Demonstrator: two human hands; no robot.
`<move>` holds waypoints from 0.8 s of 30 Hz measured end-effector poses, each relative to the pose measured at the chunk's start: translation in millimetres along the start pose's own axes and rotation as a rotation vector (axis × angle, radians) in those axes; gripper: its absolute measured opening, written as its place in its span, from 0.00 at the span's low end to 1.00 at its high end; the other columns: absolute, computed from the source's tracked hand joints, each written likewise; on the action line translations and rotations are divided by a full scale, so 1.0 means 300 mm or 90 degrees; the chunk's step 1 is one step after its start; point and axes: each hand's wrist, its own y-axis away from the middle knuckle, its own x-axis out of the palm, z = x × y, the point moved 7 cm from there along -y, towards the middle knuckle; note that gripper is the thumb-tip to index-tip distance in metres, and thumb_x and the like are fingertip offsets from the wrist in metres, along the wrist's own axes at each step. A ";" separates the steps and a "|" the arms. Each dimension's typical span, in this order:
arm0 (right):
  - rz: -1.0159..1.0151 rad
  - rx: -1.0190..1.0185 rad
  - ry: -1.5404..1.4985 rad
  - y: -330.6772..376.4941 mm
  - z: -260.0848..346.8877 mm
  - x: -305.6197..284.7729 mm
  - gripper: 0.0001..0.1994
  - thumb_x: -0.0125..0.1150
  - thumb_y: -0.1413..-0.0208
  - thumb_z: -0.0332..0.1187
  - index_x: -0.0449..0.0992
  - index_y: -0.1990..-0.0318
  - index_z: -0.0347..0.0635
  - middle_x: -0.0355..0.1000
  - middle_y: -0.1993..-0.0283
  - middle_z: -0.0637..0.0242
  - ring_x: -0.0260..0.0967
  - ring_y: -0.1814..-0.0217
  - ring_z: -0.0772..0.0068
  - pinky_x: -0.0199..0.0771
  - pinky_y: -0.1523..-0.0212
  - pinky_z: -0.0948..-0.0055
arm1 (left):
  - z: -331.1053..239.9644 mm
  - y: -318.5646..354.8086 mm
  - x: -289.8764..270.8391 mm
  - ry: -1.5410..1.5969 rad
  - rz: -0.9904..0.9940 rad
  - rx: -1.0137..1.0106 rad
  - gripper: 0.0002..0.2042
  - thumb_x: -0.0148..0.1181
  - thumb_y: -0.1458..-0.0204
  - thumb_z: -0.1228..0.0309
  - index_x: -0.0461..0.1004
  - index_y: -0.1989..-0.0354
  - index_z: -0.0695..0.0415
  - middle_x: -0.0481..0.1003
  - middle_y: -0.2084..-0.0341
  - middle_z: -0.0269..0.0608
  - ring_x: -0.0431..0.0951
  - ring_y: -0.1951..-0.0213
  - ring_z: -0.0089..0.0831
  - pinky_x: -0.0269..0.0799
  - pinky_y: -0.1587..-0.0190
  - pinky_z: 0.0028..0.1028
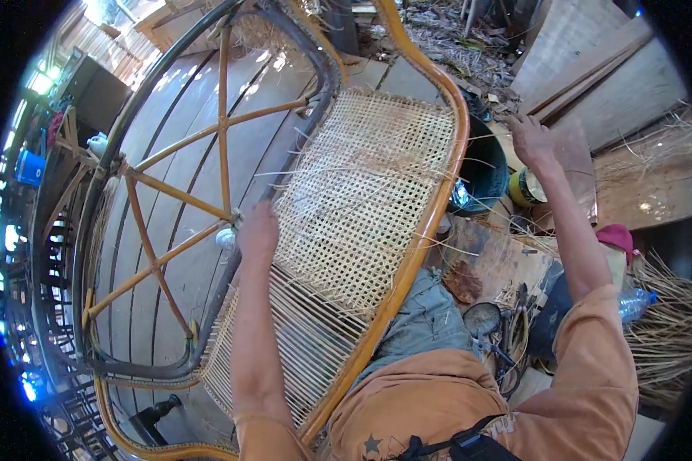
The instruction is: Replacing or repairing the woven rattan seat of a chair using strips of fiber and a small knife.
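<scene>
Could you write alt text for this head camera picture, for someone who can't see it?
A person's left hand rests on a half-woven cane panel in a curved rattan chair frame, while the right hand reaches away toward a dark bucket.

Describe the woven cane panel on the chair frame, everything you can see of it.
The woven cane panel is pale straw-coloured lattice with open holes, stretched inside an orange-brown curved chair frame. Its upper part is fully woven; the lower part shows only parallel strands. Loose ends stick out at the edges. The left hand rests on its left edge; the right hand is clear of it.
</scene>
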 end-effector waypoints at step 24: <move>0.082 -0.090 -0.422 0.381 0.542 0.190 0.05 0.56 0.50 0.31 0.74 0.68 0.41 0.70 0.70 0.60 0.69 0.68 0.58 0.69 0.67 0.65 | -0.507 0.175 0.240 0.654 0.262 0.006 0.19 0.53 0.47 0.66 0.66 0.48 0.62 0.72 0.75 0.38 0.68 0.78 0.23 0.68 0.76 0.24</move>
